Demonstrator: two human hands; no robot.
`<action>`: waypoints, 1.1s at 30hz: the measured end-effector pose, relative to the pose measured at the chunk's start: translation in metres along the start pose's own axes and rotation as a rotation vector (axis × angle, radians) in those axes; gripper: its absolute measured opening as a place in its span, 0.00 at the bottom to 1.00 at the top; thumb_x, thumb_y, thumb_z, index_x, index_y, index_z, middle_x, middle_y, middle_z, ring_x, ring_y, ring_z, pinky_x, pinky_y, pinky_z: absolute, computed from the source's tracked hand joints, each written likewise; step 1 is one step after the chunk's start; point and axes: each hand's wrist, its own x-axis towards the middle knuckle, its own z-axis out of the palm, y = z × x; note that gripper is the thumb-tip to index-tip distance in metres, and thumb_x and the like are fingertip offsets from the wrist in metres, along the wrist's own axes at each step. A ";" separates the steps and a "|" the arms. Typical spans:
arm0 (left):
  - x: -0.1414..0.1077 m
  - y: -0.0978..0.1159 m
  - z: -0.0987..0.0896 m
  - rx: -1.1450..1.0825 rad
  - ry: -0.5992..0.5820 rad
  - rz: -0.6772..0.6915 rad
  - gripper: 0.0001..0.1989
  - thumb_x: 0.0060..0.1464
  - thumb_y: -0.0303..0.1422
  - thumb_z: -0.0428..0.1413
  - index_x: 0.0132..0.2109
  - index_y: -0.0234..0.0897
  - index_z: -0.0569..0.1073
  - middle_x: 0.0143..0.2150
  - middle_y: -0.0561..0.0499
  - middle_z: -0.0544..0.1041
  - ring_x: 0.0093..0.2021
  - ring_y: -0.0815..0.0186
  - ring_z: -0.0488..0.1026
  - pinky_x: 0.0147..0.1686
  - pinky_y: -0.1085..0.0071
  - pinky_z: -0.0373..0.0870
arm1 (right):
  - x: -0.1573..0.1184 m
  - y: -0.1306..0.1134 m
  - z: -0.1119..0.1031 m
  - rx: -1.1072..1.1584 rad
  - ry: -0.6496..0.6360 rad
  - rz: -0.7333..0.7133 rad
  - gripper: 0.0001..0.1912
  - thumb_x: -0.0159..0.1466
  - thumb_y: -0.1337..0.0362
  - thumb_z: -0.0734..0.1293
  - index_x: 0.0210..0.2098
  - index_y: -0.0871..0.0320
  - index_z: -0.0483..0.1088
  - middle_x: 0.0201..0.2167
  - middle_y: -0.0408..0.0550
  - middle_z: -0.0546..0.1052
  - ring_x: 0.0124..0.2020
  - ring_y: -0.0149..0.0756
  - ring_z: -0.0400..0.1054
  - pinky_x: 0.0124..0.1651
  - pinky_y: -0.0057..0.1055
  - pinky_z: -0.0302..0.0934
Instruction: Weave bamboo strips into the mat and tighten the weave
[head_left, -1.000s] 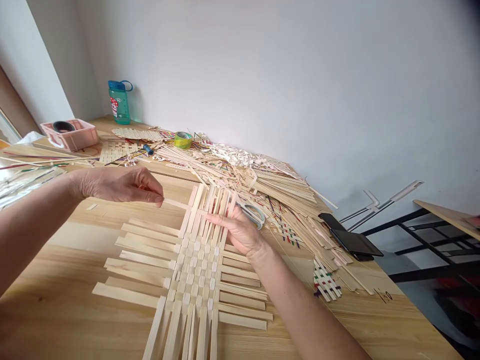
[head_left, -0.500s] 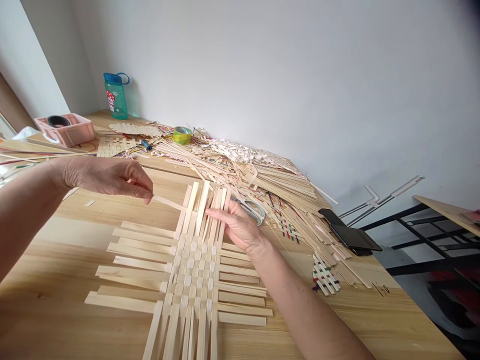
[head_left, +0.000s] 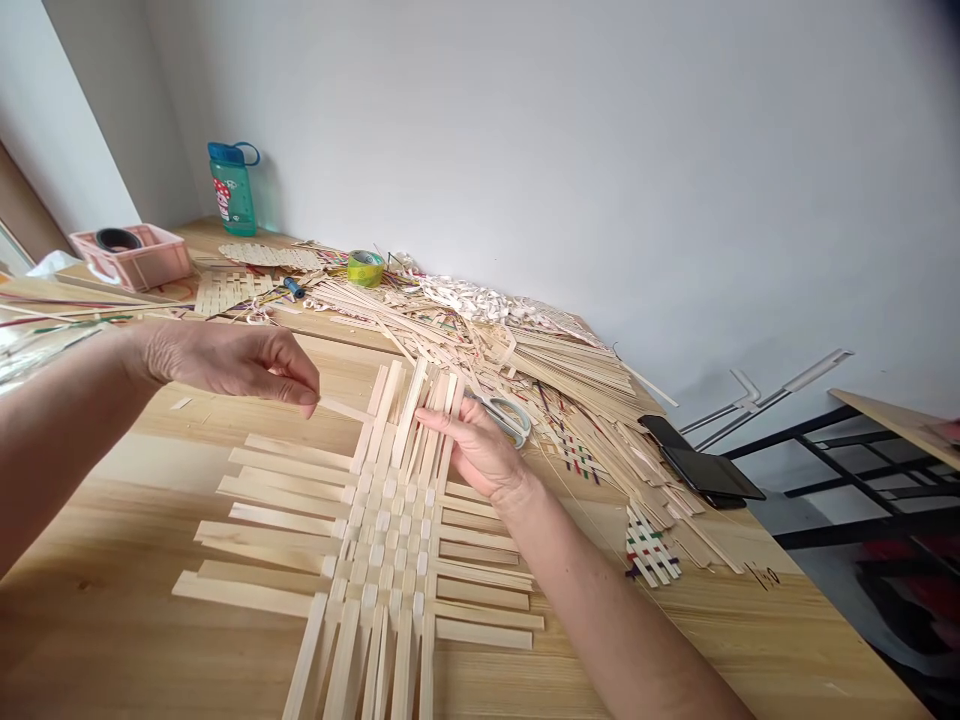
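Observation:
A woven mat of pale wooden strips (head_left: 386, 540) lies in front of me, its loose strip ends sticking out on all sides. My left hand (head_left: 255, 368) is pinched on the left end of a thin wooden strip (head_left: 345, 408), left of the mat's far end. That strip runs rightward in among the mat's upright strips. My right hand (head_left: 480, 445) grips several of those upright strips at the far end, thumb on top and fingers behind, partly hidden. Just behind the right hand lie scissors (head_left: 511, 420) with pale handles, their blades mostly hidden.
Loose strips (head_left: 570, 370) and white shavings (head_left: 480, 298) pile along the wall. Yellow tape (head_left: 365, 268), a pink basket (head_left: 135, 262) and a teal bottle (head_left: 234, 195) stand at the back. A black phone-like device (head_left: 709, 472) and a small coloured weave (head_left: 651, 548) lie right.
My left hand has moved slightly to the right, toward the mat, still pinching the strip. My right hand keeps its hold, and the mat stays nearly in place.

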 end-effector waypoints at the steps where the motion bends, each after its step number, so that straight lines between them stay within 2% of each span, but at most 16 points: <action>1: 0.000 -0.002 0.001 -0.082 -0.175 0.026 0.20 0.57 0.49 0.55 0.34 0.37 0.82 0.26 0.55 0.75 0.27 0.72 0.66 0.30 0.78 0.65 | 0.000 0.000 0.000 0.007 0.014 -0.002 0.14 0.51 0.59 0.78 0.36 0.54 0.80 0.37 0.43 0.83 0.44 0.40 0.77 0.58 0.41 0.65; 2: 0.001 -0.004 0.002 -0.163 -0.300 0.049 0.20 0.60 0.47 0.53 0.38 0.37 0.82 0.29 0.53 0.77 0.30 0.71 0.68 0.32 0.77 0.66 | 0.000 0.000 0.000 0.013 0.027 -0.004 0.14 0.51 0.59 0.79 0.37 0.53 0.80 0.37 0.43 0.83 0.45 0.41 0.77 0.58 0.42 0.65; 3: 0.001 -0.007 0.002 -0.229 -0.370 0.065 0.20 0.61 0.46 0.51 0.41 0.37 0.82 0.32 0.52 0.78 0.32 0.70 0.69 0.34 0.76 0.66 | 0.000 0.000 0.000 0.016 0.038 -0.006 0.15 0.51 0.59 0.79 0.37 0.53 0.80 0.37 0.43 0.83 0.45 0.41 0.77 0.59 0.42 0.65; 6: 0.002 -0.013 0.005 -0.283 -0.376 0.075 0.19 0.63 0.44 0.51 0.46 0.37 0.82 0.31 0.52 0.77 0.30 0.71 0.67 0.32 0.77 0.65 | 0.001 -0.001 0.001 0.017 0.050 -0.014 0.15 0.51 0.58 0.79 0.37 0.53 0.80 0.37 0.44 0.83 0.46 0.42 0.77 0.59 0.43 0.65; 10: 0.003 -0.017 0.009 -0.290 -0.399 0.045 0.19 0.63 0.44 0.52 0.46 0.38 0.82 0.26 0.55 0.70 0.29 0.71 0.64 0.31 0.78 0.62 | 0.000 -0.003 0.002 0.012 0.037 -0.029 0.13 0.52 0.57 0.78 0.36 0.53 0.79 0.37 0.43 0.83 0.44 0.41 0.77 0.58 0.43 0.66; 21: 0.006 -0.022 0.015 -0.218 -0.425 0.071 0.26 0.63 0.51 0.47 0.46 0.36 0.81 0.28 0.52 0.74 0.30 0.69 0.68 0.33 0.77 0.65 | -0.001 0.000 0.001 -0.029 -0.002 -0.022 0.14 0.53 0.55 0.77 0.37 0.53 0.79 0.37 0.44 0.83 0.44 0.41 0.77 0.54 0.42 0.68; 27: 0.007 -0.013 0.016 -0.310 -0.436 -0.032 0.20 0.59 0.48 0.53 0.42 0.37 0.82 0.28 0.53 0.73 0.31 0.70 0.68 0.34 0.76 0.64 | -0.002 0.000 0.001 -0.099 -0.026 -0.088 0.11 0.55 0.55 0.76 0.36 0.51 0.79 0.39 0.42 0.82 0.46 0.41 0.75 0.58 0.43 0.64; 33: 0.006 0.004 0.014 -0.259 -0.465 -0.031 0.20 0.58 0.48 0.54 0.39 0.38 0.82 0.29 0.53 0.75 0.31 0.69 0.69 0.32 0.76 0.64 | -0.001 0.001 0.000 -0.194 0.018 -0.133 0.11 0.54 0.55 0.77 0.35 0.51 0.80 0.38 0.42 0.82 0.45 0.39 0.75 0.56 0.41 0.64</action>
